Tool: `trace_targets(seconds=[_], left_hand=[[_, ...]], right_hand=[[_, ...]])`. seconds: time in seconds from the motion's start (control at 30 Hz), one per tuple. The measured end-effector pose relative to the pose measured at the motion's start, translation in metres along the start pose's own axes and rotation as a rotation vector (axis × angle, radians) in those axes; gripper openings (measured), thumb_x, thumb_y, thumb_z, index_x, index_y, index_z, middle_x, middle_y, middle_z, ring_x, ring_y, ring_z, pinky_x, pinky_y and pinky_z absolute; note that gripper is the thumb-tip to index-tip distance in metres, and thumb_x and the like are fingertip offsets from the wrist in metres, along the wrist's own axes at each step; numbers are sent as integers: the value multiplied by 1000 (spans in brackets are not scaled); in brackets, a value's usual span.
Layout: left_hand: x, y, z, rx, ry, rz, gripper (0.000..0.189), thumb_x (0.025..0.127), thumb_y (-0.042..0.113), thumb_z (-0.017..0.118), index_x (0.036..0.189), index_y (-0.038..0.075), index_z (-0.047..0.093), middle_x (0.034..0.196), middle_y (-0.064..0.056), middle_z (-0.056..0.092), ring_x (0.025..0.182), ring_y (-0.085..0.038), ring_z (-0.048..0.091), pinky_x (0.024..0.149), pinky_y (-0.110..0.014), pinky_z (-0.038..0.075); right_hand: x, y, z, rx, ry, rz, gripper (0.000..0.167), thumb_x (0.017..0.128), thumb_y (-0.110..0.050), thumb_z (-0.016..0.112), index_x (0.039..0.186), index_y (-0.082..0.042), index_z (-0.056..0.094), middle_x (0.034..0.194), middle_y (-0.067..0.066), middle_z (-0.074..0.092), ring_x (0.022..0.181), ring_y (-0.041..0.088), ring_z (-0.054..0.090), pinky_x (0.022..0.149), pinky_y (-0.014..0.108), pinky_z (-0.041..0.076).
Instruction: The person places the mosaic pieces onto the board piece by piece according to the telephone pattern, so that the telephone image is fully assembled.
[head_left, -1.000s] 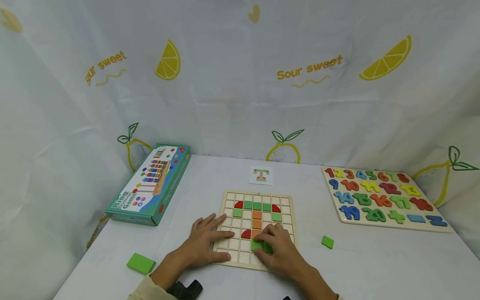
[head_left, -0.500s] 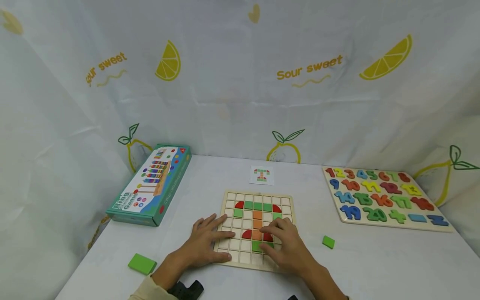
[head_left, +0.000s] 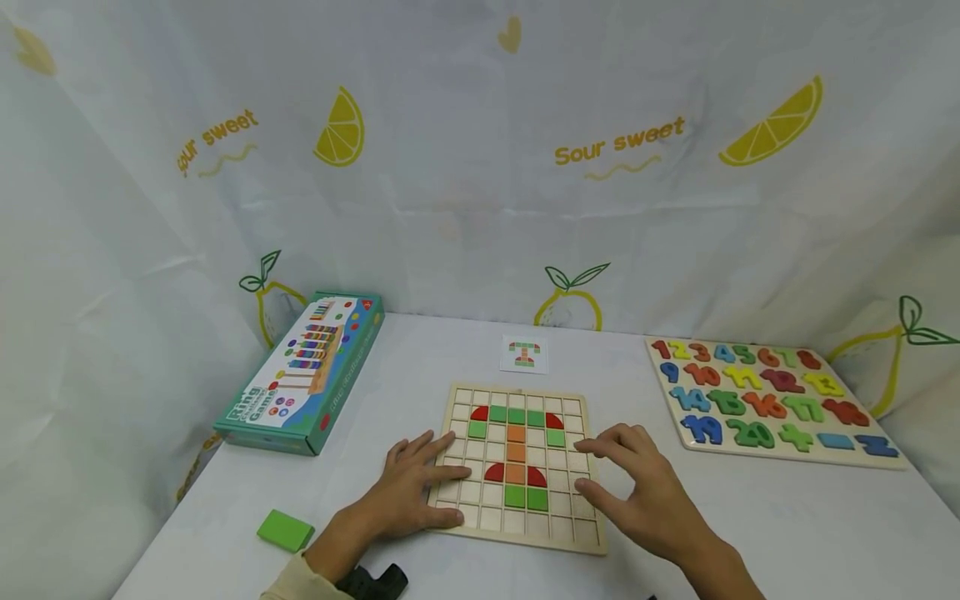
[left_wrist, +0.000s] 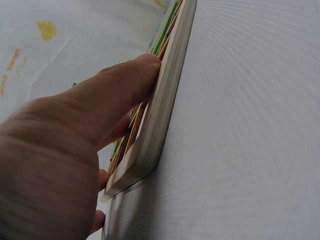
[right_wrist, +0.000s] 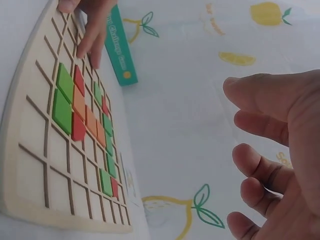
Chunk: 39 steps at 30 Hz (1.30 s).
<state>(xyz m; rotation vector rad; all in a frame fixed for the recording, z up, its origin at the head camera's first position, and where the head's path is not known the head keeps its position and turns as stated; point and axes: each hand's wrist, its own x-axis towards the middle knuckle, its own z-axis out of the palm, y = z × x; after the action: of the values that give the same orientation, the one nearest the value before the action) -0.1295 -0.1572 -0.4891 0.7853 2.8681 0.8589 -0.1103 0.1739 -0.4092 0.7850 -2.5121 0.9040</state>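
Note:
A wooden grid board (head_left: pixel 491 518) lies flat in the middle of the table. Set in it are green squares (head_left: pixel 515 497), orange squares (head_left: pixel 516 452) and red quarter-round tiles (head_left: pixel 537 477) forming a T-like figure. My left hand (head_left: pixel 405 492) rests with spread fingers on the board's left edge; in the left wrist view its thumb (left_wrist: pixel 125 80) presses on the rim. Over the board's right edge is my right hand (head_left: pixel 645 492), thumb and index finger apart. The right wrist view shows nothing between those fingers (right_wrist: pixel 255 92). The loose green tile right of the board is hidden behind this hand.
Behind the board lies a small pattern card (head_left: pixel 524 354). A teal game box (head_left: pixel 300 375) stands at the back left, a number puzzle board (head_left: pixel 772 400) at the right. A green block (head_left: pixel 285 530) sits left of my forearm, near a black object (head_left: pixel 378 582).
My right hand has lifted off the lower green squares and moved right, past the board's edge, uncovering them and the right red piece. The left hand has stayed in place.

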Motion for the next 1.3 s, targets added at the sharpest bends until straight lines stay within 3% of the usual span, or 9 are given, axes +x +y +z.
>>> trace_targets(seconds=[0.27, 0.57, 0.77, 0.9, 1.13, 1.3], left_hand=[[0, 0, 0, 6, -3, -2, 60, 78, 63, 68, 129, 31, 64, 154, -4, 31, 141, -35, 17, 104, -64, 8], [-1, 0, 1, 8, -3, -9, 60, 78, 63, 68, 129, 32, 64, 154, -4, 31, 142, -34, 17, 105, -62, 8], [0, 0, 0, 7, -5, -10, 60, 78, 63, 68, 129, 31, 64, 154, -5, 31, 142, -34, 17, 104, -63, 8], [0, 0, 0, 6, -7, -14, 60, 78, 63, 68, 129, 31, 64, 154, -5, 31, 142, -35, 17, 104, -64, 8], [0, 0, 0, 4, -9, -16, 61, 78, 63, 68, 129, 31, 64, 154, -4, 31, 142, -34, 17, 104, -63, 8], [0, 0, 0, 8, -16, -14, 61, 78, 64, 67, 130, 32, 64, 154, -4, 30, 142, -34, 17, 104, -63, 8]], right_hand=[[-10, 14, -29, -87, 36, 17, 45, 72, -12, 86, 113, -21, 69, 101, -15, 51, 98, 8, 44, 75, 26, 43], [-24, 41, -38, -82, 69, 107, 48, 71, -11, 87, 115, -17, 69, 103, -9, 55, 101, 10, 42, 80, 20, 37], [-31, 60, -35, -84, 50, 201, 45, 73, -14, 86, 115, -12, 69, 100, -2, 58, 99, 15, 44, 80, 43, 44], [-35, 71, -30, -86, 23, 249, 44, 76, -18, 84, 116, -8, 68, 99, 3, 59, 96, 22, 46, 74, 51, 43], [-41, 88, -21, -81, -73, 385, 49, 79, -27, 82, 121, -9, 65, 102, 6, 59, 96, 26, 49, 75, 48, 43], [-46, 100, -13, -77, -155, 471, 51, 76, -24, 83, 121, -9, 65, 97, 3, 57, 92, 24, 48, 75, 44, 44]])
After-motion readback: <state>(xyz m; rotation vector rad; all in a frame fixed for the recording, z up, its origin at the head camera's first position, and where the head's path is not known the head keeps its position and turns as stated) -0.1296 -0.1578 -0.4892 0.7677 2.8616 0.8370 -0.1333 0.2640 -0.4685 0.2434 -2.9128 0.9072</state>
